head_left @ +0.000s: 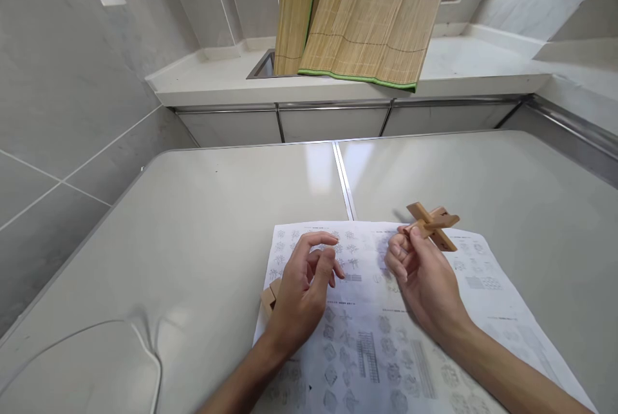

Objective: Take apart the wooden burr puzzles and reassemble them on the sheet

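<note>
Between the thumb and fingers of my right hand [427, 275] is a wooden interlocking puzzle [433, 226], several notched sticks crossing one another, held above the far edge of a printed paper sheet [357, 311]. My left hand [309, 288] hovers over the left part of that sheet with its fingers loosely curled and apart, and nothing shows in it. Beside the left wrist, partly hidden by it, light wooden blocks [270, 296] lie on the sheet's left edge. Small diagrams and lines of text cover the paper.
The pale table [207, 227] has a metal seam strip [343, 179] running away from me. A white cable [152, 353] curves over its left side. Beyond the table, a bamboo mat [367, 21] hangs over a white counter [212, 79] with a sink edge [263, 65].
</note>
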A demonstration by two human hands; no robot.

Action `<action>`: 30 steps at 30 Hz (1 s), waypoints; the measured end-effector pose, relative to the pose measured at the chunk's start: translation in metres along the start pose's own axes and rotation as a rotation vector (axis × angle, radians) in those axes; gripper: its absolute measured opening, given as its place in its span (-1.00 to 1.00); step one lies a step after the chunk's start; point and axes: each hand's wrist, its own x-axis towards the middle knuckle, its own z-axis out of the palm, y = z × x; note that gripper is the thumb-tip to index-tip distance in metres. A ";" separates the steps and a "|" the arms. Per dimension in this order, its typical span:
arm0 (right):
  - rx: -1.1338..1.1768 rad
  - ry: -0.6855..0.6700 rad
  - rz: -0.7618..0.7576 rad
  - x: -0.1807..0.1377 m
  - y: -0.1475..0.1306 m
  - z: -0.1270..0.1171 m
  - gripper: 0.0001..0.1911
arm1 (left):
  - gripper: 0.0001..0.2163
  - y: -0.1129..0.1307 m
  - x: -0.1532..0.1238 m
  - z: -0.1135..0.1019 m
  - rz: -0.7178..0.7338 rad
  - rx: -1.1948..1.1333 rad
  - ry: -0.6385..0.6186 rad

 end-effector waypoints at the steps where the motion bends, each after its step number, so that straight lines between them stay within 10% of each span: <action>1: 0.009 0.023 -0.029 0.003 -0.001 -0.003 -0.76 | -0.77 0.000 0.000 0.000 0.014 -0.005 0.000; 30: 0.205 0.212 -0.081 0.036 -0.024 -0.018 -0.64 | -0.85 0.004 -0.002 0.000 0.023 0.074 -0.029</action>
